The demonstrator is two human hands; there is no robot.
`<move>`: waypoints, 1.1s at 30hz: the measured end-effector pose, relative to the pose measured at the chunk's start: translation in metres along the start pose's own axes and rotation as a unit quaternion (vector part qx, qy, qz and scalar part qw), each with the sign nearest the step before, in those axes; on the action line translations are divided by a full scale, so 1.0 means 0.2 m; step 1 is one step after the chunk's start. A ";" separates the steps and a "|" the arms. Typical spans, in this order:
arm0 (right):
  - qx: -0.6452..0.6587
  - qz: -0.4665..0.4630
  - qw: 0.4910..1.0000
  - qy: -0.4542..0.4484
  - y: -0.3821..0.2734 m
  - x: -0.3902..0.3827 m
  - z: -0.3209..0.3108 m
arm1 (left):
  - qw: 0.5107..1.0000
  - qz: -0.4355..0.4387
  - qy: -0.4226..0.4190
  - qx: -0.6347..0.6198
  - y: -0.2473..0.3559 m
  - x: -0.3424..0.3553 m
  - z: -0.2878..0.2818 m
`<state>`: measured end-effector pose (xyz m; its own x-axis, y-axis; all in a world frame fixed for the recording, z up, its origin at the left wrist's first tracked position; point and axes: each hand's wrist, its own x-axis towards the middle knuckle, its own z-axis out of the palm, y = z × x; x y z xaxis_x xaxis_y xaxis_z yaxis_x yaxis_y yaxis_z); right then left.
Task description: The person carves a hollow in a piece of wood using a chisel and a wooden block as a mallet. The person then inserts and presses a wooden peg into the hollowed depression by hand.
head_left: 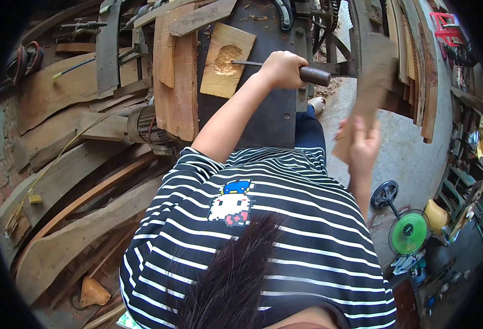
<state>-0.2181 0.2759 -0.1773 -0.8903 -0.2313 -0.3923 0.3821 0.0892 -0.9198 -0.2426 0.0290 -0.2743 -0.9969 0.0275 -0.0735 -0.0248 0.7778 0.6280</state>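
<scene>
One block tops the dark table amid planks.

Room between chisel and wooden bat, planks blocking left

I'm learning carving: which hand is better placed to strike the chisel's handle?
Probably the right hand: it holds a wooden club. The left hand grips the chisel, its tip at the hollow in the board.

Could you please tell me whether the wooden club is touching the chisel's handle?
Apart. The head view shows pale floor between the chisel's handle and the blurred wooden club in the right hand.
</scene>
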 end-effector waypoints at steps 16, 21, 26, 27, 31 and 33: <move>0.030 -0.018 0.997 0.063 -0.01 -0.12 -0.08 | 0.983 -0.066 0.171 -0.032 0.22 -0.30 0.01; 0.009 0.004 0.994 0.110 0.03 -0.10 -0.13 | 0.913 -0.307 0.267 -0.029 -0.02 -0.38 -0.15; 0.016 0.038 0.997 0.060 0.14 -0.11 -0.04 | 0.875 -0.435 0.212 -0.026 -0.35 -0.41 -0.27; 0.021 0.049 0.998 0.040 0.15 -0.12 -0.01 | 0.876 -0.431 0.215 -0.029 -0.37 -0.42 -0.26; 0.030 0.056 0.998 0.020 0.23 -0.11 0.05 | 0.884 -0.429 0.183 -0.027 -0.41 -0.39 -0.23; 0.022 0.049 0.999 0.007 0.22 -0.11 0.08 | 0.881 -0.429 0.200 -0.026 -0.43 -0.39 -0.22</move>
<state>-0.1773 0.2697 -0.2084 -0.8512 -0.2092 -0.4813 0.4782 0.0688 -0.8756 -0.1651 -0.0681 -0.2889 -0.5560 -0.7878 -0.2652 -0.7741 0.3745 0.5103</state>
